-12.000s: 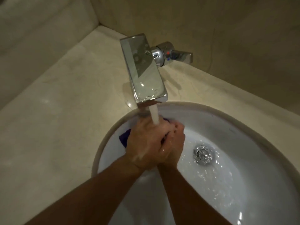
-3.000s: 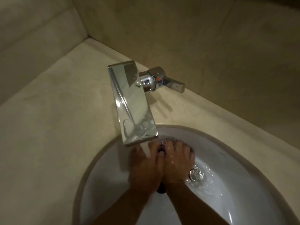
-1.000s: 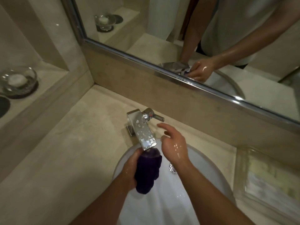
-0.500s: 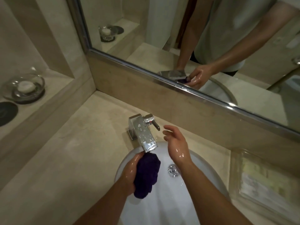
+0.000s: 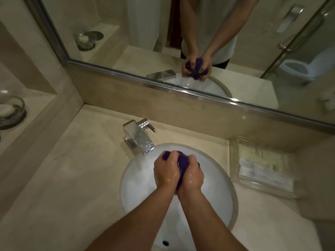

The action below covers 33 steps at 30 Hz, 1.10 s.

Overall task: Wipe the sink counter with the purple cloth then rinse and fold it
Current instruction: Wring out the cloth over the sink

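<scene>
Between my curled fingers (image 5: 170,156), left hand (image 5: 165,171) and right hand (image 5: 193,175) clench the purple cloth (image 5: 182,163): soft, soaked, best squeezed mid-wad.

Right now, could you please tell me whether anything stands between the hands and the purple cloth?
Nothing visible does. The left hand and the right hand both grip the purple cloth directly, bunched between them over the sink, just in front of the faucet.
</scene>
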Motion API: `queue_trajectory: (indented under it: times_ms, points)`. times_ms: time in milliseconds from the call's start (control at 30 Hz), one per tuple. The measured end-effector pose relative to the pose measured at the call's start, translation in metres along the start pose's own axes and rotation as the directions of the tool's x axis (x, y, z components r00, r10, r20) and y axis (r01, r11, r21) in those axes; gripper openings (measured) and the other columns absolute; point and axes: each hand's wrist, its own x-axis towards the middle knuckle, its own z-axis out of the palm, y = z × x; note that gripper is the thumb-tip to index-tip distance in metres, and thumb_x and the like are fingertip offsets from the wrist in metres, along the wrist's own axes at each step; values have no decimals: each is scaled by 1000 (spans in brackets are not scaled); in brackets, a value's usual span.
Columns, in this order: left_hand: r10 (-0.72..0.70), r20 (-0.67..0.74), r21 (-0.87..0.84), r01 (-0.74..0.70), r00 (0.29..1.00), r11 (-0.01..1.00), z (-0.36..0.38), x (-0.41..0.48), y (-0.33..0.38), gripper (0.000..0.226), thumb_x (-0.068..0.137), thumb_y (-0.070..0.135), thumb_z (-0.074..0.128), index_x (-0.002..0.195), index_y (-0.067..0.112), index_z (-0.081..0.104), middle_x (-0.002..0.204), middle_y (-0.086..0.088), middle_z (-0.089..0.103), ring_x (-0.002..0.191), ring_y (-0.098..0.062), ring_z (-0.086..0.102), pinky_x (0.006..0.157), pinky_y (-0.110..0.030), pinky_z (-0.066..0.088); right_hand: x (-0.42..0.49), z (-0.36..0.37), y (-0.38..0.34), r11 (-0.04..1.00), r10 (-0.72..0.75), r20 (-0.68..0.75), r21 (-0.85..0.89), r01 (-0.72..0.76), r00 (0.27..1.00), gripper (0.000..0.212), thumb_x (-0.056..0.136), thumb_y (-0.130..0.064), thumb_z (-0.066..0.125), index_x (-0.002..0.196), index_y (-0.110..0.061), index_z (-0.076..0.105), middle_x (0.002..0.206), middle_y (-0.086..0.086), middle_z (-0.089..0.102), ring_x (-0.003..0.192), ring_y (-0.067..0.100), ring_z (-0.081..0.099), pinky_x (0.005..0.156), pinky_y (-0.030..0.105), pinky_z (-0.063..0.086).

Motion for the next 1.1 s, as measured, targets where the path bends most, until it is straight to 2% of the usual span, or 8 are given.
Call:
queue_trajectory:
  times_ms: [100, 333, 500, 567, 667, 867, 1000, 1100]
  points:
    - [65, -4, 7, -65, 998, 998, 18, -13, 18, 20, 67, 31, 55, 68, 26, 74, 65, 4, 72, 69, -18, 69, 68, -38, 60, -9, -4, -27, 996, -67, -27, 61, 69, 997, 12, 78, -18, 65, 78, -9, 72, 73, 10, 72, 67, 27, 69, 60, 33, 56]
    - [101, 0, 68, -101, 995, 993, 36, -51, 36, 20, 68, 34, 57, 70, 19, 70, 68, 0, 71, 74, -26, 70, 71, -45, 61, -26, -32, -58, 995, -96, 95, -25, 99, 991, 18, 80, -27, 68, 92, -15, 72, 93, 11, 74, 85, 32, 71, 74, 47, 62]
    - [323, 79, 200, -332, 943, 922, 44, -81, 54, 23, 79, 43, 59, 98, 39, 70, 96, 14, 73, 93, -10, 68, 90, -41, 57, -49, -49, -81, 949, -293, 271, -37, 314, 917, 38, 82, -58, 68, 111, -34, 66, 104, -6, 71, 94, 20, 70, 83, 43, 61]
    - [331, 126, 191, -350, 935, 917, 50, -100, 67, 21, 81, 50, 62, 86, 33, 74, 85, 10, 75, 85, -10, 71, 86, -40, 58, -63, -49, -92, 928, -351, 292, -22, 373, 890, 41, 81, -65, 63, 100, -29, 70, 92, -7, 74, 87, 16, 72, 80, 39, 60]
    - [349, 79, 145, -357, 934, 923, 53, -126, 86, 46, 76, 65, 64, 72, 20, 73, 69, 2, 73, 71, -17, 72, 74, -39, 59, -85, -46, -112, 899, -411, 284, -34, 437, 867, 38, 87, -56, 62, 83, -19, 71, 75, -4, 73, 74, 15, 70, 67, 32, 55]
    - [407, -98, 179, -387, 908, 905, 52, -141, 112, 26, 73, 39, 62, 53, 23, 63, 50, 5, 61, 58, -23, 63, 66, -43, 58, -112, -38, -126, 947, -316, 284, 32, 320, 905, 19, 68, -27, 66, 49, -21, 65, 54, -2, 64, 57, 21, 59, 63, 36, 53]
    - [359, -96, 190, -337, 928, 922, 46, -141, 118, 29, 72, 31, 60, 47, 17, 58, 47, 5, 55, 55, -23, 57, 60, -39, 54, -115, -37, -127, 949, -305, 283, 17, 314, 909, 18, 66, -24, 62, 48, -20, 64, 53, -1, 62, 57, 22, 59, 62, 37, 54]
    - [313, -46, 187, -299, 949, 936, 39, -136, 115, 25, 67, 38, 60, 56, 16, 63, 58, -2, 65, 62, -26, 65, 68, -43, 60, -114, -38, -126, 947, -277, 335, -63, 314, 901, 12, 63, -28, 63, 58, -18, 67, 60, 3, 66, 64, 26, 64, 69, 43, 59]
